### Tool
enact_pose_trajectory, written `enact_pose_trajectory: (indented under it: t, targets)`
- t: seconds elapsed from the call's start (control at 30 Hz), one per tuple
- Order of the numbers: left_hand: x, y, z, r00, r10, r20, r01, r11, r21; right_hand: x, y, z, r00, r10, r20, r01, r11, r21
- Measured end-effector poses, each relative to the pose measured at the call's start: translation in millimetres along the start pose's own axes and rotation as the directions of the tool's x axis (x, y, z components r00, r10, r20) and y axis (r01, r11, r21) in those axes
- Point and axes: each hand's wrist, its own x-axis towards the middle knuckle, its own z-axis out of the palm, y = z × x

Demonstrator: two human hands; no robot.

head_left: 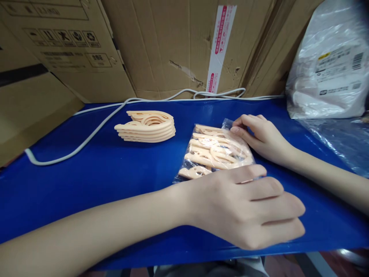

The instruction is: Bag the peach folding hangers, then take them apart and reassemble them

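Observation:
A clear plastic bag (215,152) filled with several peach plastic pieces lies on the blue table top (100,173). My left hand (248,207) lies over the bag's near end, fingers stretched flat and close together, pointing right. My right hand (259,136) rests at the bag's far right corner, fingers curled with the tips touching the plastic. A loose stack of the same peach pieces (147,126) sits to the left of the bag, apart from both hands.
Cardboard boxes (173,46) stand along the back and the left. A white cable (95,127) runs along the back edge and curves toward the left. A large white plastic sack (331,65) and crumpled clear film (340,142) lie at the right.

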Motion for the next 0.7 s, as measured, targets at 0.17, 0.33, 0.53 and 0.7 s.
enact_pose_trajectory:
  t: [0.17,0.33,0.53,0.7]
  targets:
    - [-10,-16,-11.9,0.995,0.097,-0.031,-0.097,0.995,0.002,1,9,2,0.996,0.055,0.068,-0.06,0.995,0.085]
    - [-16,-36,-23.9,0.989,0.117,0.092,-0.111,0.992,-0.065,0,18,3,0.997,0.043,0.062,-0.051,0.989,0.137]
    - [-25,-57,-27.0,0.959,0.065,0.275,-0.08,0.996,0.042,-4,31,-4,0.991,0.123,0.051,-0.128,0.986,0.106]
    - [-31,-64,-21.0,0.923,-0.039,0.383,0.001,0.995,0.099,-2,40,-11,0.999,0.05,0.005,-0.049,0.987,-0.153]
